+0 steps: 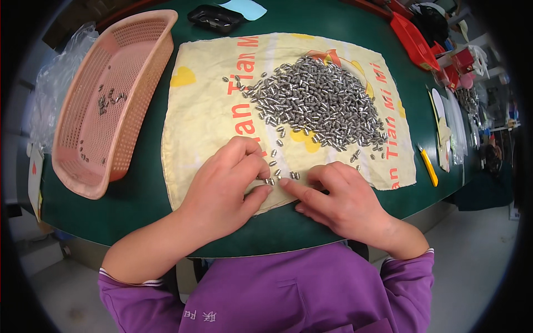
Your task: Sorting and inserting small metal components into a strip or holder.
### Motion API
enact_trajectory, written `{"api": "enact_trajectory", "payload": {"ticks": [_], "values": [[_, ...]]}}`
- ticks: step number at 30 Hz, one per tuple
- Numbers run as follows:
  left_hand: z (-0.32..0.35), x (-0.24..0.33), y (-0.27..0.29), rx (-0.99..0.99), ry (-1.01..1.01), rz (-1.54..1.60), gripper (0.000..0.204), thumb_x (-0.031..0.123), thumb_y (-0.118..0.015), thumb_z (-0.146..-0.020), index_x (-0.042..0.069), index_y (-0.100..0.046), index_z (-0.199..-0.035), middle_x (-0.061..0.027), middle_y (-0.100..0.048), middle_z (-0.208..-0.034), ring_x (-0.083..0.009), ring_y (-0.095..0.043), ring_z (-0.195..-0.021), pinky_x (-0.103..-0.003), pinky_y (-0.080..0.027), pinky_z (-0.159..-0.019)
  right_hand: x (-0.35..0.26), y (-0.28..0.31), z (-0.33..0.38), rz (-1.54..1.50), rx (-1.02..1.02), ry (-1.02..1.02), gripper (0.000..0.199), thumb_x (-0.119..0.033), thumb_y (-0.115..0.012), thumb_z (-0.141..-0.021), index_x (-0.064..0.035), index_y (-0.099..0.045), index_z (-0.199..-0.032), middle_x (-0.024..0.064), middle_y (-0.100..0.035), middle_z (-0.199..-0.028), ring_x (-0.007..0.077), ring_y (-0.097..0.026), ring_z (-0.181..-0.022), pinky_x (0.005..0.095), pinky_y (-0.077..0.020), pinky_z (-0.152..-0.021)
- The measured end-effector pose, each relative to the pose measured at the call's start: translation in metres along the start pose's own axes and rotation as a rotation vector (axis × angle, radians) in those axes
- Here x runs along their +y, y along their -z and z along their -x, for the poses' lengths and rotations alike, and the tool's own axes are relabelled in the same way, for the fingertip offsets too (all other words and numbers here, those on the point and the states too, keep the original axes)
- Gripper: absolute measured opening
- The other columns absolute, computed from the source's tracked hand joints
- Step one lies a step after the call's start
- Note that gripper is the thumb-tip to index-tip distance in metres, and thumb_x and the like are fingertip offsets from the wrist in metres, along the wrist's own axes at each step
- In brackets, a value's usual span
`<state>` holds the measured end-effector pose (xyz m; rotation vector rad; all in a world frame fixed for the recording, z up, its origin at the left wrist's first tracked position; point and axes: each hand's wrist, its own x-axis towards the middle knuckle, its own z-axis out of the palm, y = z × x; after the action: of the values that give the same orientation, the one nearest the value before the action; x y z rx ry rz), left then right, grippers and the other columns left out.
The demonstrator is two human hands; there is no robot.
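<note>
A large heap of small, silvery, barrel-shaped metal parts [322,102] covers the right half of a cream printed cloth [194,116]. Several loose parts trail from it toward my hands. At the cloth's near edge, my left hand [222,180] has its fingers curled, with a few parts between thumb and index fingertips. My right hand [352,200] rests just to the right, its index finger stretched out and its tip against a part; the other fingers are bent. A couple of parts lie just beyond that index finger. Both palms are hidden.
At left stands a pink perforated basket [125,69] with several metal parts inside, beside a clear plastic bag [55,94]. A black tray [215,18] and pale blue paper [245,8] lie at the back. On the right are a red tray [412,41] and a yellow knife [428,166].
</note>
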<state>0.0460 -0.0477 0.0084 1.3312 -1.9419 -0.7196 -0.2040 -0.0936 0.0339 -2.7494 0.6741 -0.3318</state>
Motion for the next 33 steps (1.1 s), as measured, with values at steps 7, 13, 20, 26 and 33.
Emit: {"api": "enact_trajectory", "payload": {"ticks": [7,13,20,26,33], "values": [[0.0004,-0.0017,0.0002,-0.008,-0.005,0.000,0.031,-0.002,-0.080,-0.076,0.004,-0.060,-0.099,-0.0121,-0.056,-0.113,-0.0267,-0.063,-0.098,-0.034,-0.054,-0.080,-0.0008,0.0010,-0.0007,-0.001,-0.001,0.001,0.052,-0.023,-0.078,-0.085,-0.0165,-0.068,-0.136,0.0044,-0.054,-0.097,0.0212,-0.055,-0.084,0.0364,-0.0461,-0.073],[0.0003,0.0020,-0.0010,-0.009,0.032,0.029,0.032,-0.001,-0.072,-0.075,0.004,-0.056,-0.102,-0.0154,-0.055,-0.114,-0.0365,-0.060,-0.107,-0.044,-0.051,-0.087,-0.0067,-0.0019,-0.0031,0.012,-0.011,0.028,0.051,-0.025,-0.074,-0.087,-0.0168,-0.066,-0.136,0.0047,-0.051,-0.099,0.0216,-0.054,-0.087,0.0335,-0.0467,-0.075],[0.0011,0.0029,0.0000,-0.023,0.034,0.012,0.032,-0.002,-0.071,-0.074,0.004,-0.055,-0.101,-0.0150,-0.054,-0.115,-0.0362,-0.060,-0.107,-0.044,-0.051,-0.087,-0.0066,-0.0028,-0.0027,0.017,-0.023,0.025,0.051,-0.026,-0.075,-0.086,-0.0150,-0.066,-0.135,0.0051,-0.049,-0.097,0.0216,-0.053,-0.087,0.0336,-0.0464,-0.075],[0.0004,0.0023,0.0004,-0.014,0.017,0.016,0.032,-0.002,-0.071,-0.074,0.004,-0.055,-0.100,-0.0146,-0.054,-0.113,-0.0354,-0.060,-0.105,-0.043,-0.051,-0.086,-0.0065,-0.0017,-0.0010,-0.008,-0.025,-0.007,0.052,-0.026,-0.077,-0.086,-0.0163,-0.066,-0.137,0.0040,-0.055,-0.097,0.0216,-0.056,-0.085,0.0350,-0.0470,-0.077],[-0.0005,0.0003,-0.0011,0.003,-0.021,0.008,0.031,-0.003,-0.072,-0.074,0.004,-0.055,-0.100,-0.0149,-0.054,-0.113,-0.0348,-0.061,-0.103,-0.042,-0.052,-0.083,-0.0038,-0.0029,-0.0005,-0.030,-0.008,0.002,0.054,-0.025,-0.077,-0.086,-0.0151,-0.066,-0.138,0.0044,-0.055,-0.096,0.0224,-0.055,-0.085,0.0358,-0.0470,-0.076]]}}
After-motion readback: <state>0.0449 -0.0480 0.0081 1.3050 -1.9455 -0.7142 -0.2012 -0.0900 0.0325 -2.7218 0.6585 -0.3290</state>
